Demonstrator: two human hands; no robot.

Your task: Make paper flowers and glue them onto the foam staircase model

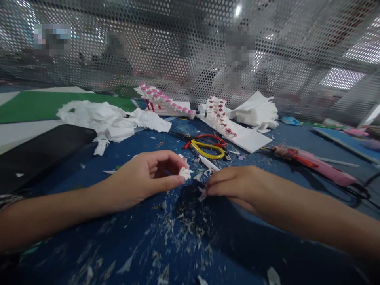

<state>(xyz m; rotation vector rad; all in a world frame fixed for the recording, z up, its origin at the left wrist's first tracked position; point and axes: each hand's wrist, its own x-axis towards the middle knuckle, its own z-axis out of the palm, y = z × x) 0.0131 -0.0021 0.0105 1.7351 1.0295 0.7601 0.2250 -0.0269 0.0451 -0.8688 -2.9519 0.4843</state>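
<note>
My left hand [148,176] rests on the blue table [74,166] with its thumb and fingers pinched on a small crumpled piece of white paper [185,172]. My right hand [234,186] lies just to the right, fingers pressed together on a tiny white scrap [202,194] at its fingertips. Fine white paper shreds [184,221] litter the table under and in front of both hands. The two hands are a few centimetres apart.
Red and yellow-handled scissors [208,144] lie just behind the hands. Further back sit white foam strips with small pink-tipped pieces [222,122], a heap of white tissue [103,118], a pink tool [320,166], a black sheet [41,152] and a perforated metal screen [190,51].
</note>
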